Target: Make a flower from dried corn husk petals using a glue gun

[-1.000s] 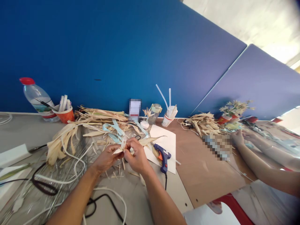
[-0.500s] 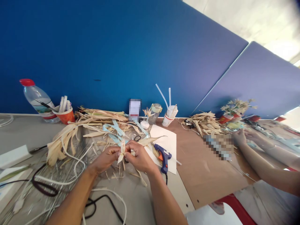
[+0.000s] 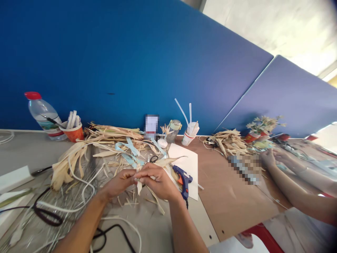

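Both my hands meet over the middle of the table, pinching a small piece of pale corn husk (image 3: pixel 139 187). My left hand (image 3: pixel 121 183) grips it from the left with thumb and fingertips. From the right, my right hand (image 3: pixel 156 181) closes on the same piece, its fingers laid across the top. A tip of the husk hangs below the fingertips; the rest is mostly covered. Just behind the hands lie light blue ribbon strips (image 3: pixel 129 151) and scissors (image 3: pixel 153 159). A blue glue gun (image 3: pixel 184 179) rests on white card (image 3: pixel 195 165) to the right.
Dried husks (image 3: pixel 116 133) are heaped at the back; a bigger husk (image 3: pixel 67 163) lies left among wires and white cable (image 3: pixel 86 189). A bottle (image 3: pixel 44 114), red cup (image 3: pixel 73 133) and white cup (image 3: pixel 188 138) stand along the partition. At right, a co-worker's hands (image 3: pixel 273 158) are busy.
My right hand's fingers have moved over the top of the husk piece, covering more of it. The upright part that showed above my fingers is now mostly hidden.
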The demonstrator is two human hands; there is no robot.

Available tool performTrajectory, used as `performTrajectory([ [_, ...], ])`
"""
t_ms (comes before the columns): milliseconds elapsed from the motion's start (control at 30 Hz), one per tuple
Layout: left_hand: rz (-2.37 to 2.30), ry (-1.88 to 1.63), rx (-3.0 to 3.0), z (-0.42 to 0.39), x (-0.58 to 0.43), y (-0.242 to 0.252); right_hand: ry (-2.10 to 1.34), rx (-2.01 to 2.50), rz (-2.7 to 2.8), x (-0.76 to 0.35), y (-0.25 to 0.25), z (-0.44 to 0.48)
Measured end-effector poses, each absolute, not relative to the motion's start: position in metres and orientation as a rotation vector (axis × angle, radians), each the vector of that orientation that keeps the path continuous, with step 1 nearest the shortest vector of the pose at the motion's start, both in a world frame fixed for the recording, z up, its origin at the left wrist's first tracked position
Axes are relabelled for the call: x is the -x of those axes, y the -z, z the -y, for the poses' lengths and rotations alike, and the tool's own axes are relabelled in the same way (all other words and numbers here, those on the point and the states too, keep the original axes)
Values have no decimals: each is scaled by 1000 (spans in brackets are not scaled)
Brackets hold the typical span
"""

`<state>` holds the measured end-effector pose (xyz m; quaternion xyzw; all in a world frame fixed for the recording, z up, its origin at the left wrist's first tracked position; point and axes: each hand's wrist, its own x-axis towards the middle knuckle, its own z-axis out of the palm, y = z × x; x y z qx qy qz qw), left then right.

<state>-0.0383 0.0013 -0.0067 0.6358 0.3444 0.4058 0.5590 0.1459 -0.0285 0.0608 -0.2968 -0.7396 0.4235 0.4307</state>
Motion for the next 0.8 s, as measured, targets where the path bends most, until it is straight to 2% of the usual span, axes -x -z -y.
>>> performTrajectory([
  [167,-751,-752,-1578,0,37,2,-1022,771,1950,-151,-64,31],
  [533,-739,-838,-1503,-2,38,8,-961,898,1893,-148,-67,31],
  [800,-710,-835,-1465,-1,38,8,-1240,921,1666,-144,-59,30],
])
